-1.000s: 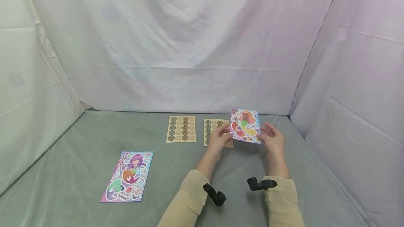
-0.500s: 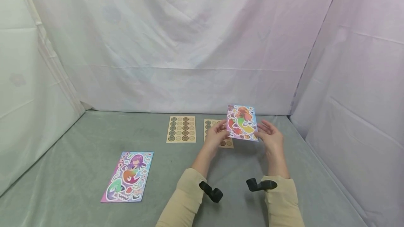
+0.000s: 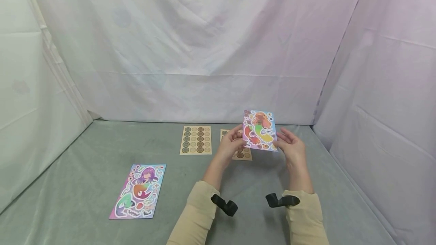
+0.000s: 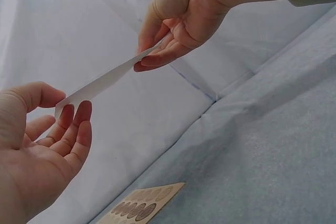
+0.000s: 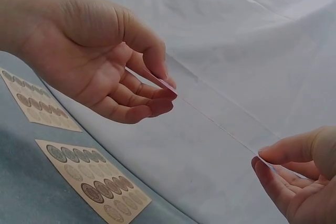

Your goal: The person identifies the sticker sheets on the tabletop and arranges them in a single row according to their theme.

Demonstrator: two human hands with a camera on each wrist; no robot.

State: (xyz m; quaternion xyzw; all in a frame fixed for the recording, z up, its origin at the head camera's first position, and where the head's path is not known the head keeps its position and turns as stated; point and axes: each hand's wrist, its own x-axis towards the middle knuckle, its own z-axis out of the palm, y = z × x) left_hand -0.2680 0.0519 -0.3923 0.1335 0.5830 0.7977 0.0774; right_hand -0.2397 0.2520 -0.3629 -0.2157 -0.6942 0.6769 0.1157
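Observation:
Held up over the table in the head view is a colourful mermaid sticker sheet (image 3: 260, 131), tilted so its printed side faces me. My left hand (image 3: 230, 143) pinches its left edge between thumb and fingers. At the lower right edge, my right hand (image 3: 291, 147) grips it the same way. In the left wrist view the sheet (image 4: 107, 77) appears nearly edge-on, showing its white back. A tan sheet of round stickers (image 3: 242, 155) lies behind my left hand, partly hidden by it and the mermaid sheet.
Another tan round-sticker sheet (image 3: 195, 140) lies to the left at the back of the grey cloth-covered table (image 3: 85, 184). A second mermaid sticker sheet (image 3: 139, 191), purple-haired, lies at the front left. White curtains (image 3: 204, 48) enclose the back and sides.
Both hands have lifted the mermaid sheet slightly up and to the left. The sheets on the table have stayed in place.

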